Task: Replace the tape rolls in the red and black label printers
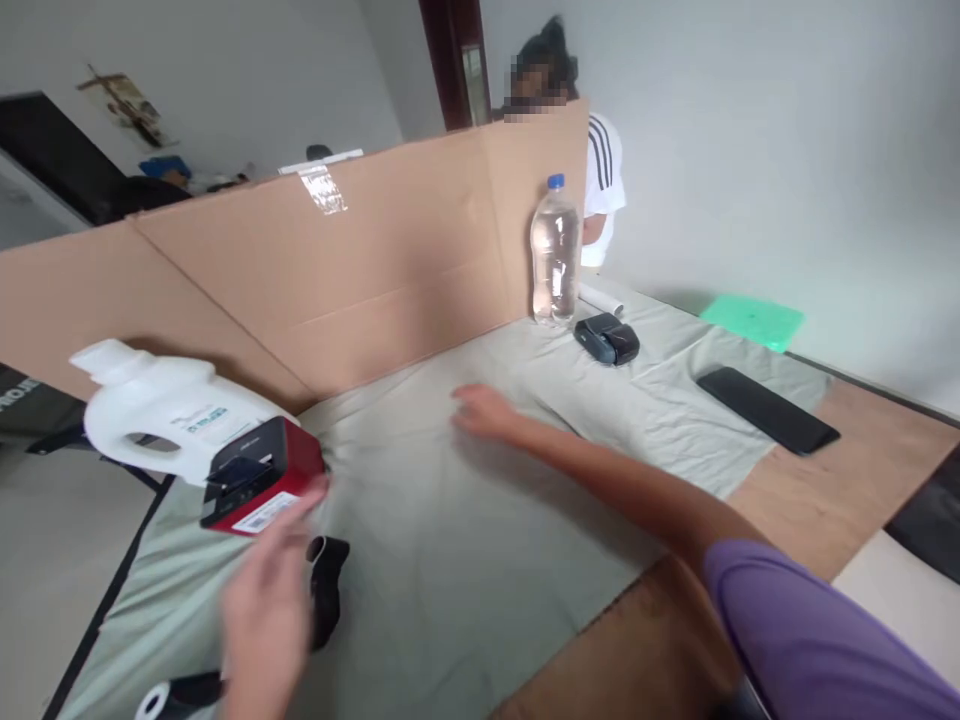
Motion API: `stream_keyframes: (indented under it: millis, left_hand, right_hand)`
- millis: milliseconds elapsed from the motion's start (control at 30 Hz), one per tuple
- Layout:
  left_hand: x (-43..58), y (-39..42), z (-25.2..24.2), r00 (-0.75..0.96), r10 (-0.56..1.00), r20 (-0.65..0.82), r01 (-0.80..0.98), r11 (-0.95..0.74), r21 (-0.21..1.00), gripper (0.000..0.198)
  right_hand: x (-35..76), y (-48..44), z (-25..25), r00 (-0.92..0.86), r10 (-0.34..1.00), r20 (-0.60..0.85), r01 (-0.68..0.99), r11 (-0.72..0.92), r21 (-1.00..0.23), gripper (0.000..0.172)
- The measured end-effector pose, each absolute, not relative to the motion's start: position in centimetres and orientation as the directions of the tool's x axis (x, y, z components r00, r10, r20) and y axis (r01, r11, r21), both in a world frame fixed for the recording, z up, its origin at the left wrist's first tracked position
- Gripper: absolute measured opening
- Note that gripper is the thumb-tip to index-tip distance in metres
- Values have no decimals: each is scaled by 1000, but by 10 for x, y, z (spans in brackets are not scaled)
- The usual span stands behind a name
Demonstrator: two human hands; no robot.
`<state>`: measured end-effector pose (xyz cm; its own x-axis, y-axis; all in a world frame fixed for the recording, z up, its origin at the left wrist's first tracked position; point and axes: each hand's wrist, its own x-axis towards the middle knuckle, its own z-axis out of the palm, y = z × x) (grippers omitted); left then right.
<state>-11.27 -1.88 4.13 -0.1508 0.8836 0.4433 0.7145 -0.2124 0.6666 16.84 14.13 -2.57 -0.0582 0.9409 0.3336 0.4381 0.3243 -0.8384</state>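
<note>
My left hand (274,590) is smeared by motion at the lower left, with a finger stretched out beside a red and black boxy device (304,460). Whether that finger touches the device I cannot tell; nothing shows in the hand. A black curled object (328,590) lies just right of it, and a black roll with a white end (180,695) is partly hidden below. Slightly blurred, my right hand (484,412) reaches over the grey-green cloth (450,540) with its fingers extended and nothing visible in them. The device leans against a white jug (150,400) lying on its side.
A cardboard partition (375,270) stands along the back. Before its right end are a water bottle (555,255) and a dark compact gadget (606,338). Farther right lie a black slab (769,410) and a green sheet (754,320). Behind the partition is another person (604,170).
</note>
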Motion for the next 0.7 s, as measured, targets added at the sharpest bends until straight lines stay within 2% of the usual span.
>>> stream_keyframes:
  millis: [33,100,167,233,333,433,500,567,633,700]
  left_hand:
    - [-86,-31,25,120,929,349,714,-326,620,38]
    - [-36,-48,-8,523,820,234,675,-566,474,44]
    - [-2,-54,-34,707,698,111,626,-691,361,50]
    - [12,-58,-49,769,638,47,599,-744,294,56]
    - [11,-67,-55,782,622,29,596,-762,253,62]
    - [4,-79,-53,783,621,17,601,-764,233,63]
    - [3,-84,-52,784,620,16,602,-767,221,63]
    - [4,-85,-52,784,620,28,602,-771,209,63]
    - [5,-85,-54,782,621,50,603,-774,194,63]
    - [6,-85,-54,777,626,65,609,-774,174,61]
  right_hand:
    - [213,139,-24,0,943,333,484,291,-825,23]
    - [296,142,-18,123,933,337,547,220,-808,23]
    - [362,152,-11,275,879,390,605,158,-781,25]
    - [408,166,-6,373,851,369,620,68,-782,24]
    - [446,183,-5,514,826,232,554,-113,-825,30]
    - [450,190,-3,548,825,143,483,-172,-859,27]
    - [436,186,3,532,842,87,538,-257,-803,26]
    - [407,176,12,485,874,26,635,-331,-697,30]
    - [366,159,24,405,915,-5,707,-316,-632,40]
    - [316,135,35,300,954,-18,762,-251,-598,57]
